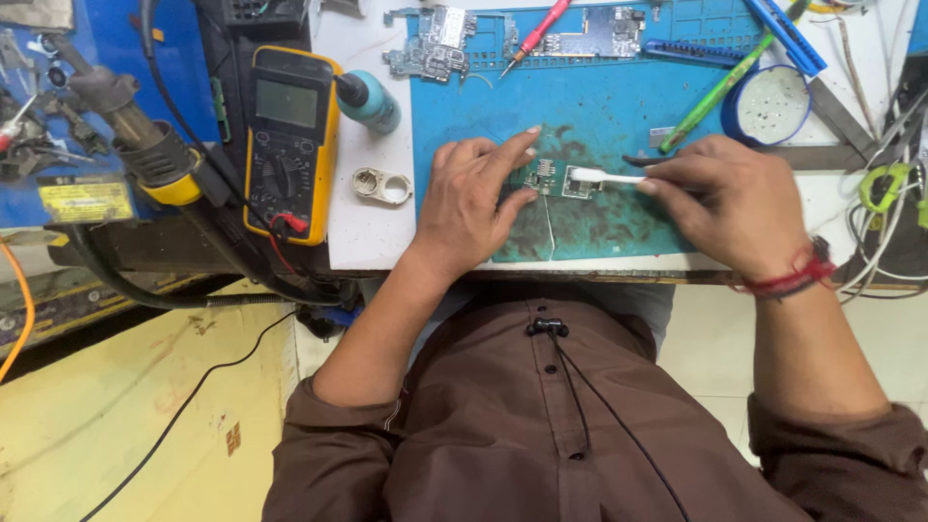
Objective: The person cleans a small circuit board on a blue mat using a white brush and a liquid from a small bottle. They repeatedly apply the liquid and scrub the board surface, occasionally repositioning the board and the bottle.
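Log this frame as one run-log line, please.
left hand: pins small circuit board on blue mat | right hand: holds white brush, bristles on board | multimeter to the left

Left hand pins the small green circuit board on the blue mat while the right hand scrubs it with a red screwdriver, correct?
Not quite. The right hand holds a white toothbrush, not a screwdriver, against the small green circuit board. The left hand does pin it on the blue mat, as the head view shows.
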